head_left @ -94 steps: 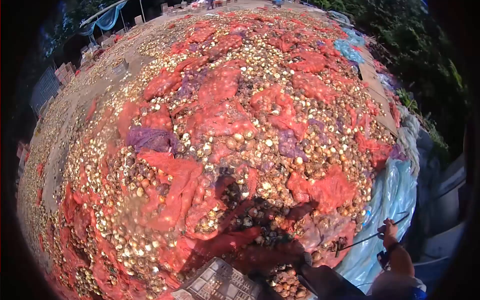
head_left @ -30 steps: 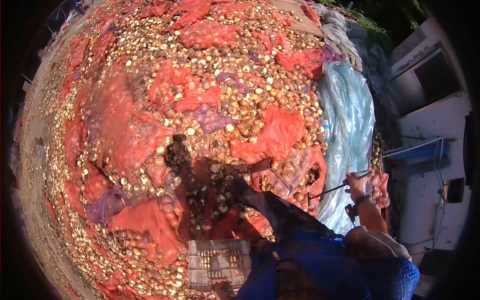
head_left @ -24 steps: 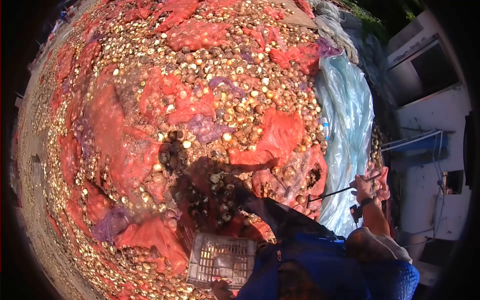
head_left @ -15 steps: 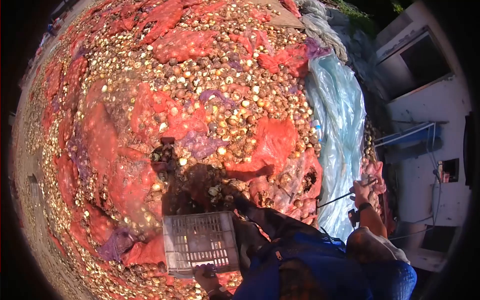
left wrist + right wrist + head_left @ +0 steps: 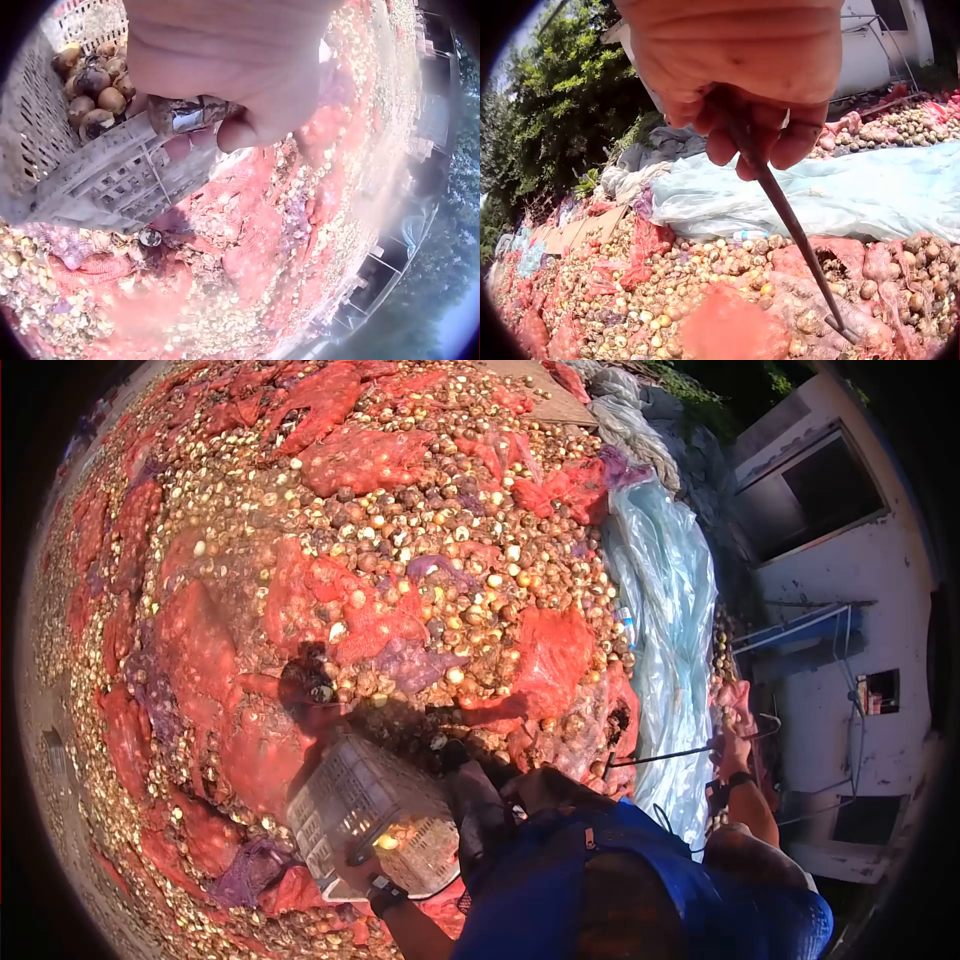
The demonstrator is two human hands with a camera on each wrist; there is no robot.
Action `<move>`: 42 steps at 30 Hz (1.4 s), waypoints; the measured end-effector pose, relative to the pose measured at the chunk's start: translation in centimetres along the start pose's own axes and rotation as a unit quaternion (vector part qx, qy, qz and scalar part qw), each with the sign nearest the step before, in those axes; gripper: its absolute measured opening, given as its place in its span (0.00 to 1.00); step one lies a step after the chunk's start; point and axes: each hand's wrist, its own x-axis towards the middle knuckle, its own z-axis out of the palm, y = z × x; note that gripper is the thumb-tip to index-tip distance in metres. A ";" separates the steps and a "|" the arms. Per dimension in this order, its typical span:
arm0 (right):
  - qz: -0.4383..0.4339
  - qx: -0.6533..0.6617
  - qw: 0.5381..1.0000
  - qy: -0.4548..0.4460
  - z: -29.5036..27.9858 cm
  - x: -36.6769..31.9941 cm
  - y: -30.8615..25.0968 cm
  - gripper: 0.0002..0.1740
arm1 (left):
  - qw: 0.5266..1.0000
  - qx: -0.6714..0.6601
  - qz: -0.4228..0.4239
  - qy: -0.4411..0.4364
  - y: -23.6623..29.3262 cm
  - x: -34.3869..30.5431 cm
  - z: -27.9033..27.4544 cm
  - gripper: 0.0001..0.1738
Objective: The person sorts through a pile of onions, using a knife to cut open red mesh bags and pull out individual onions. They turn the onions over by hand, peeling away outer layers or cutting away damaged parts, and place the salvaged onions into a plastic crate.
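Crate (image 5: pixel 314 828), left of the plastic sheet (image 5: pixel 668 620), was gripped along one side by the curled left hand (image 5: pixel 362 872) while the right hand (image 5: pixel 737 748) clasped a rod (image 5: pixel 655 758) beside that sheet, so the lopsided hold could have tipped it, spilling onions (image 5: pixel 93 81).

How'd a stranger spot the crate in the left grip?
In the head view, find the blue clothing at the bottom. Just to its left, the left grip holds a pale slotted crate, boxy amid loose onions and limp red net bags.

Onions (image 5: pixel 380 525) and red nets (image 5: pixel 555 650) litter the ground (image 5: pixel 384 184).
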 end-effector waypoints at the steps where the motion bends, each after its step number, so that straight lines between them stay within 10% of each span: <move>1: 0.013 0.026 0.999 0.015 -1.3 -0.1 0.4 0.10 | 0.997 0.059 -0.004 -0.046 2.2 0.2 1.0 0.28; 13: 0.033 0.050 0.974 0.217 -7.9 -6.8 4.9 0.10 | 0.982 0.121 -0.074 -0.123 1.2 6.8 3.2 0.35; 17: 0.016 0.018 0.976 0.216 -7.4 -3.9 6.9 0.11 | 0.983 0.003 -0.126 -0.133 -0.8 7.5 2.7 0.38; 20: 0.056 -0.014 0.991 0.120 -3.5 -2.9 3.2 0.13 | 0.968 0.211 -0.099 -0.096 0.5 5.4 3.2 0.37; 25: 0.085 -0.050 0.991 0.095 3.3 6.1 0.4 0.07 | 0.967 0.208 -0.146 0.020 2.4 0.3 5.8 0.15; 27: 0.088 -0.100 0.987 0.085 8.1 6.2 -3.9 0.10 | 0.842 -0.254 -0.338 0.334 4.0 -1.2 7.5 0.16; 32: 0.073 -0.014 0.997 -0.023 16.1 13.1 -4.9 0.16 | 0.915 -0.187 -0.310 0.177 9.2 4.5 9.9 0.10; 33: 0.072 -0.014 0.997 -0.030 18.1 13.5 -5.9 0.15 | 0.976 -0.032 -0.212 -0.025 7.7 7.1 7.9 0.09; 36: 0.071 -0.016 0.995 -0.061 22.1 16.3 -7.2 0.17 | 0.911 -0.264 -0.308 0.070 23.4 11.4 19.4 0.09; 42: 0.035 -0.059 0.991 -0.111 24.9 19.7 -11.6 0.10 | 0.920 -0.311 -0.233 0.050 30.6 22.5 37.0 0.08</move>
